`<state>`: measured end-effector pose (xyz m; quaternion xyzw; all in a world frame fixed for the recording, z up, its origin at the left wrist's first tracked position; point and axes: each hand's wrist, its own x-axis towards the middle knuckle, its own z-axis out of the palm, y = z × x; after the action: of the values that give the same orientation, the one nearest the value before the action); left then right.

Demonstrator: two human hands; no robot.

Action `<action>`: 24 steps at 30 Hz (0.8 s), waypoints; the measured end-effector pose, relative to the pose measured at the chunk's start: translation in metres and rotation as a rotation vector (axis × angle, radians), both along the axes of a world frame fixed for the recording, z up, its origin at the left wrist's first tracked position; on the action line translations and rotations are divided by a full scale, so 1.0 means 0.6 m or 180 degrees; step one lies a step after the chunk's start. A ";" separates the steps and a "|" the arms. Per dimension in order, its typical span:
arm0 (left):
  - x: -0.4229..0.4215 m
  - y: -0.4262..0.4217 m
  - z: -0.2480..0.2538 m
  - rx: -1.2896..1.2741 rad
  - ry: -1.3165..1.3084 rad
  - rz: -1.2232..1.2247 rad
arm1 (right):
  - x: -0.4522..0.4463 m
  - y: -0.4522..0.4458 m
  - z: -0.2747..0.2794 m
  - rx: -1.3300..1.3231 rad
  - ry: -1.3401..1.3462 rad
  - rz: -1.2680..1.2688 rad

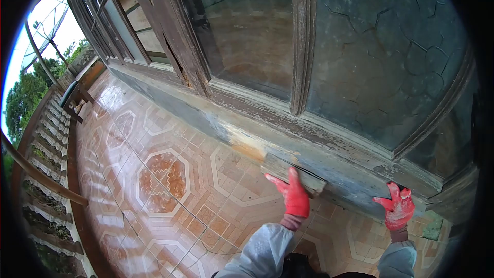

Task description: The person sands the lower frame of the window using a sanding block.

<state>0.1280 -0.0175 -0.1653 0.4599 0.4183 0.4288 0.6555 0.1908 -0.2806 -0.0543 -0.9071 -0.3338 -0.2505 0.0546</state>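
My left hand (297, 199), in a red glove, is at a flat, grey-beige rectangular strip (289, 170) beside the low wall. Two digits reach out against its face and the others are hidden, perhaps behind its lower edge. Dark lines run along the strip's top edge; I cannot tell whether it is tile or wood. Farther right, my right hand (398, 209), also red-gloved and whitish with dust, has its fingers spread at the low wall (355, 188), just below the window ledge. Nothing shows in it.
Old wooden frames (303, 41) with glass panes rise above the wall. Patterned tiles (163, 183) cover the floor. A greenish flat piece (433, 228) lies at right. On the left run a balustrade (50, 144) and a brown pole (46, 179); a bench (75, 97) stands farther back.
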 end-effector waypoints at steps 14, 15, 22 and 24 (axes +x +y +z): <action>-0.003 0.129 0.003 0.0026 -0.0235 0.0313 | 0.010 -0.008 -0.021 0.0252 -0.0396 0.0025; -0.005 0.078 -0.004 0.0117 0.0071 0.0170 | 0.012 -0.011 -0.024 0.0250 -0.0393 0.0036; -0.009 0.203 0.006 -0.0621 -0.0618 0.0334 | 0.010 -0.005 -0.018 0.0161 -0.0420 0.0073; -0.019 0.272 0.032 -0.0854 -0.0964 0.0309 | 0.013 -0.007 -0.017 0.0127 -0.0445 0.0078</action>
<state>0.1167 0.1456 -0.1461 0.2780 0.3901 0.4646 0.7448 0.1986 -0.2848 -0.0644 -0.8820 -0.3428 -0.3191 0.0523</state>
